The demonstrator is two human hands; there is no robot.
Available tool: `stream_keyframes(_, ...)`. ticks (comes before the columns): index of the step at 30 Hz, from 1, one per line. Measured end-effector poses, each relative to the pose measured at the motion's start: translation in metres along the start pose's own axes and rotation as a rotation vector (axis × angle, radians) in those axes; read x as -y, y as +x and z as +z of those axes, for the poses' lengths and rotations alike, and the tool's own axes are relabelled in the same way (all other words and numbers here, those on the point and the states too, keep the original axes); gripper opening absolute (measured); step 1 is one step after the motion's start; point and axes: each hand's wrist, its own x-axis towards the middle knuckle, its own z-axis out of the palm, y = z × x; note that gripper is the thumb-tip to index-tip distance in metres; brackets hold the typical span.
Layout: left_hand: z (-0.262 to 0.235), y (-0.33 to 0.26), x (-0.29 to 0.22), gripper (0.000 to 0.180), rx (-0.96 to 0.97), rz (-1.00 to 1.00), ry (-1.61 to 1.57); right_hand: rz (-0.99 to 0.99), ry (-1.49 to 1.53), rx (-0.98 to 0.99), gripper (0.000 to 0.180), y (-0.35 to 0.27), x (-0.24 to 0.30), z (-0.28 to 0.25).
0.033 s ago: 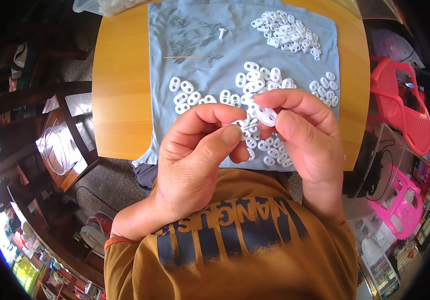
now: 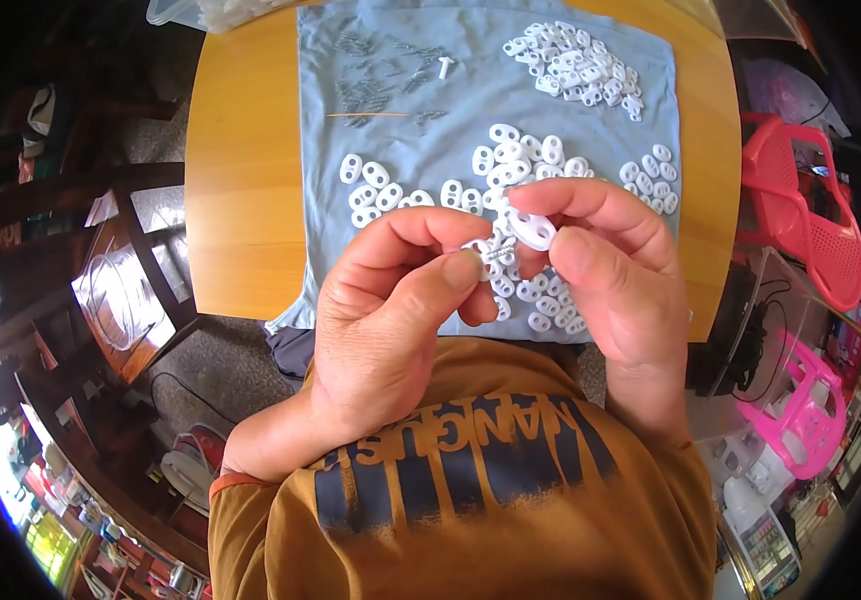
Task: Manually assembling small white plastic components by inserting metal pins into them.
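Rounded table of yellow-brown wood, partly covered by a pale blue fabric cloth; no clear shift of either since the earlier frame. Over the cloth's near part, the left hand and right hand are held close together, both pinched narrow, posture essentially unchanged. At the far right of the cloth, a heap of small white plastic ovals is seen. Between right thumb and forefinger a glossy white plastic oval with two holes is gripped, tilted. By the left fingertips a small white plastic piece is held, partly hidden; a thin grey metal coil is seen against it. Contact between the held pieces cannot be told.
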Motion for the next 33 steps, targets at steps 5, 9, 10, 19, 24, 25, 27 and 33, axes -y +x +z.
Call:
stream_keyframes(5, -0.003, 0.000, -0.004, 0.017, 0.023, 0.014, 0.019, -0.010, -0.038, -0.014, 0.023, 0.001, -0.003, 0.002)
stream_keyframes(9, -0.006, -0.002, -0.004, 0.017, 0.057, 0.038, 0.061, -0.094, -0.047, -0.014, 0.020, 0.005, -0.008, 0.003)
stream_keyframes(10, -0.006, -0.002, -0.004, 0.017, 0.056, 0.039, 0.061, -0.115, -0.041, -0.036, 0.019, 0.006, -0.008, 0.004)
stream_keyframes(19, -0.003, 0.000, -0.002, 0.017, 0.020, 0.020, 0.056, -0.171, -0.153, -0.088, 0.015, 0.001, -0.007, 0.013)
stream_keyframes(24, -0.003, 0.001, 0.001, 0.016, 0.000, 0.021, 0.089, -0.216, -0.198, -0.088, 0.013, -0.001, -0.008, 0.015)
stream_keyframes(25, -0.003, 0.001, 0.001, 0.016, -0.002, 0.020, 0.088, -0.208, -0.195, -0.082, 0.013, -0.001, -0.008, 0.015)
stream_keyframes(27, -0.001, 0.001, 0.001, 0.016, -0.021, 0.008, 0.079, -0.218, -0.209, -0.072, 0.012, -0.001, -0.009, 0.015)
stream_keyframes(33, -0.003, 0.002, 0.002, 0.015, -0.023, -0.003, 0.096, -0.285, -0.291, -0.038, 0.012, 0.000, -0.011, 0.012)
